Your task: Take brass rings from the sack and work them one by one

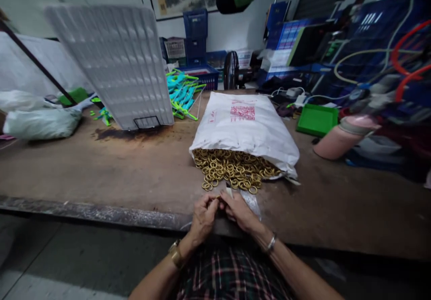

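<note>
A white sack (244, 122) with red print lies on the wooden table, its open mouth towards me. Brass-coloured rings (232, 167) spill from it onto the tabletop. Just in front of the rings, at the table's edge, my left hand (204, 217) pinches a small brass-coloured ring (217, 197). My right hand (239, 210) is closed close beside it, fingertips near the same ring, around a small pale tool (229, 189) with a dark tip. What kind of tool it is cannot be made out. A clear plastic bag (251, 202) lies beside my right hand.
On the table (101, 174) stands a tall ribbed plastic panel (114, 66), left of the sack, with green and blue hangers (184, 94) behind it. To the right are a green tray (317, 119) and a pink bottle (343, 137). A fan (231, 71) is at the back.
</note>
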`<state>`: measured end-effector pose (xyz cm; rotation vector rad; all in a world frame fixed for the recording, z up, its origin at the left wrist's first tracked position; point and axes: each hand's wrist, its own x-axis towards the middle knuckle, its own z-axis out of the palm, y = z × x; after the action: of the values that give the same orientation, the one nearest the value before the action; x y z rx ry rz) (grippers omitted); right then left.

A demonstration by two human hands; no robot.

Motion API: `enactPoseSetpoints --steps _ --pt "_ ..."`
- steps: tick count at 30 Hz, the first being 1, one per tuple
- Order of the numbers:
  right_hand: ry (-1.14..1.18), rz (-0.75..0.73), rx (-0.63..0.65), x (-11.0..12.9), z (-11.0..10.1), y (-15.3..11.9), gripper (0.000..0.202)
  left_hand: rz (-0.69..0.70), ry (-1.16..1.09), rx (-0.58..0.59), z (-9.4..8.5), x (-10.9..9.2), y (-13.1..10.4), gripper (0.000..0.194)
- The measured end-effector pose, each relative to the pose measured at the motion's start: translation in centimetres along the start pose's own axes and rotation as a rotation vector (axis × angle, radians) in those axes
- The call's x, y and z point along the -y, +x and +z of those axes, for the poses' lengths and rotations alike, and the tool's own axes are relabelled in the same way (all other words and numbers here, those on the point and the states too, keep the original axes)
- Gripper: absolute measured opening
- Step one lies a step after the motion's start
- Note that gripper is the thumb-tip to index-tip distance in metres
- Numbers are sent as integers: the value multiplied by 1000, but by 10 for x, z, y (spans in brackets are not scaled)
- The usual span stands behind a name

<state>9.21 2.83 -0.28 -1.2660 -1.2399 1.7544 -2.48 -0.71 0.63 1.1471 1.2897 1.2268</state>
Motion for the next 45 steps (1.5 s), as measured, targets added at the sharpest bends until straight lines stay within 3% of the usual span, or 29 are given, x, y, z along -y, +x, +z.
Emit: enactPoseSetpoints --steps 7,14,21,24,30,45 --pt "-318 -213 -147 1 -3 7 29 -190 -32 39 -4 -8 -2 26" --pt "-496 -270 -168 4 -5 8 25 -384 -182 122 -4 -2 4 34" --pt "-442 -251 -138 0 -10 10 27 -401 -328 157 -7 2 5 33" --pt "-580 -271 -180 -4 -14 7 22 -403 -332 138 -8 1 6 33" --pt "-928 -383 -24 -5 -13 -5 14 -368 -217 82 -4 2 7 32" --pt "-1296 -259 -12 3 -6 -13 22 -214 -16 45 -4 2 5 24"
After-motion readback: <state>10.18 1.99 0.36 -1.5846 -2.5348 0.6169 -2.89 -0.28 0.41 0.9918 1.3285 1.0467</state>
